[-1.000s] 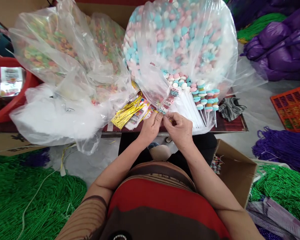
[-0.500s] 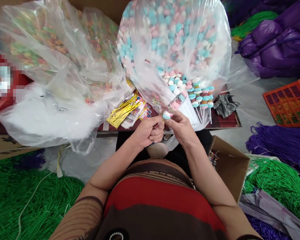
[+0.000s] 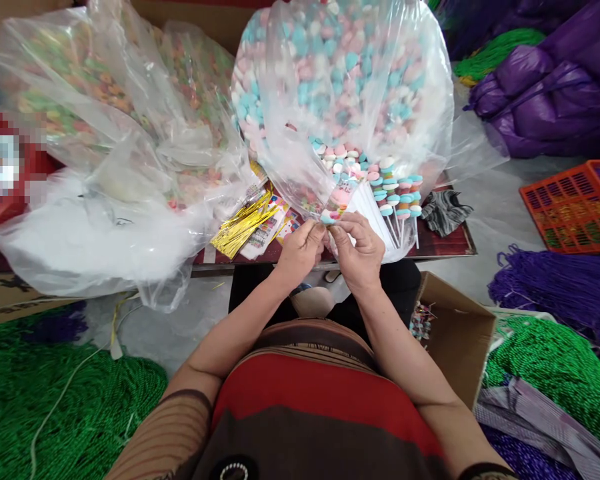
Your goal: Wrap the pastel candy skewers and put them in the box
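Note:
Between my two hands is a candy skewer (image 3: 339,200) in a clear printed wrapper, its pink, white and blue pieces pointing away from me. My left hand (image 3: 301,250) pinches at its lower end, fingers curled in. Close against it, my right hand (image 3: 359,252) is also closed there with thumb and fingertips; the exact spot they grip is hidden. Gold twist ties (image 3: 244,223) lie in a pile left of my hands, over printed wrappers (image 3: 263,239). To the right are white sticks (image 3: 371,212) and several finished candy skewers (image 3: 403,193).
A big clear bag of pink, blue and white candies (image 3: 340,73) covers the table's back. Another bag of coloured candies (image 3: 115,87) stands left, behind white plastic (image 3: 100,233). An open cardboard box (image 3: 457,340) is by my right side; an orange crate (image 3: 565,207) stands farther right.
My right hand has come down and closer to my left, and both now pinch together at the skewer's lower end. The wrapped candies now point more straight away from me.

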### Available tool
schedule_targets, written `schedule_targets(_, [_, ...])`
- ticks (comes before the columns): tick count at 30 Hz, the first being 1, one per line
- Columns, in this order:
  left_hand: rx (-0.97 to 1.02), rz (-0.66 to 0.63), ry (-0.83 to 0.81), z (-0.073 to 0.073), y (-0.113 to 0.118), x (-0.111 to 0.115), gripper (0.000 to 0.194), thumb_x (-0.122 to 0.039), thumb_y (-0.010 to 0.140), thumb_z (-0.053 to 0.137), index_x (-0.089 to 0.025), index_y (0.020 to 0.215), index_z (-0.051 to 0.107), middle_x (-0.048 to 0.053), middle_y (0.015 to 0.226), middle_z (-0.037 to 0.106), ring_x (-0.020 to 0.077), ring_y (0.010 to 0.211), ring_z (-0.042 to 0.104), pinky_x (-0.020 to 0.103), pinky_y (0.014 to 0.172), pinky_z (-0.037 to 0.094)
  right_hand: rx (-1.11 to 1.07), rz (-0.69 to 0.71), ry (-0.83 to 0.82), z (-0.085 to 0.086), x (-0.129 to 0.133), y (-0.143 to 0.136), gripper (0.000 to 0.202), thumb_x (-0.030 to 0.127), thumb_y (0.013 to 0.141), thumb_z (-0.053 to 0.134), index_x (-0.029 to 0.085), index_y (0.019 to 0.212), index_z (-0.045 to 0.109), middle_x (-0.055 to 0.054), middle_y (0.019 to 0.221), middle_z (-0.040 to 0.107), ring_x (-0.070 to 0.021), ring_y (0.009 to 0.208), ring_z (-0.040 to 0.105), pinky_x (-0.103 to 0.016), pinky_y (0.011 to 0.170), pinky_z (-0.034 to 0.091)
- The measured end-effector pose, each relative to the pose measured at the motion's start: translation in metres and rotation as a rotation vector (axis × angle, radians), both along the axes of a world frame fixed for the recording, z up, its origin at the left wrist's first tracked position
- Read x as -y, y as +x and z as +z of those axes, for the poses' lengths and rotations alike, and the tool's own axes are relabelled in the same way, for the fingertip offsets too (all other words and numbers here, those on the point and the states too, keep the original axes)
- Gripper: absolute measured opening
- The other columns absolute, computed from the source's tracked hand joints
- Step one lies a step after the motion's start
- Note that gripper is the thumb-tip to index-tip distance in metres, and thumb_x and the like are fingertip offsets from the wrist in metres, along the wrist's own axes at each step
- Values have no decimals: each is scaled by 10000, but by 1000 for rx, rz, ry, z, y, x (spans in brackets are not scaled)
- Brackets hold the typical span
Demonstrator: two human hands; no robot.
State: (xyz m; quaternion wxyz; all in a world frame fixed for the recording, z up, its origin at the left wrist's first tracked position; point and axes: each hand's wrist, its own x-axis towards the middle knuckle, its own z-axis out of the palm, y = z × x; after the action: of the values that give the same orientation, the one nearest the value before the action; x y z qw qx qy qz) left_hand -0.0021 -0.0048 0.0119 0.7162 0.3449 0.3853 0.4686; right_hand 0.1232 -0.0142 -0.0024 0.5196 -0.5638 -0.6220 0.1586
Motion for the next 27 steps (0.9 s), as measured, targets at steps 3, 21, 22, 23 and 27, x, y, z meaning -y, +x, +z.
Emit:
schedule_targets(3, [-274, 177, 154, -1, -1, -8, 315, -207, 895, 724, -196, 645, 533, -81, 517, 429, 63, 461, 344, 216, 509, 272, 18, 1, -3, 4, -1, -1, 255, 426, 986, 583, 260, 857, 728, -57, 954, 773, -232, 955, 722, -493, 1030, 531])
schedule_targets(21, [157, -83, 324, 44, -30, -14, 537, -704, 881, 592, -225, 1048, 768, 47, 925, 751, 197, 872, 676, 351, 854, 532, 126, 91, -14, 32, 12, -5, 156, 164, 869, 577, 219, 746, 655, 22, 652, 607, -124, 604, 553, -263, 633, 458])
schedule_targets(22, [120, -108, 382, 49, -34, -10, 626, -758, 907, 480, -215, 961, 789, 62, 858, 749, 218, 876, 681, 381, 866, 539, 127, 58, 20, 34, 9, -2, 154, 149, 864, 576, 216, 751, 657, 21, 656, 607, -123, 600, 549, -264, 629, 454])
schedule_targets(23, [56, -157, 452, 52, -37, -6, 707, -789, 917, 398, -208, 859, 798, 76, 782, 738, 235, 876, 684, 405, 878, 542, 123, 17, 60, 37, 5, 1, 154, 142, 863, 577, 214, 756, 661, 19, 659, 609, -123, 599, 548, -266, 629, 453])
schedule_targets(27, [-289, -391, 458, 43, -36, 2, 791, -814, 908, 367, -172, 726, 793, 78, 582, 670, 180, 656, 631, 334, 699, 530, 76, -85, 174, 55, 1, 6, 163, 161, 886, 590, 215, 760, 678, 21, 652, 614, -125, 610, 562, -274, 648, 470])
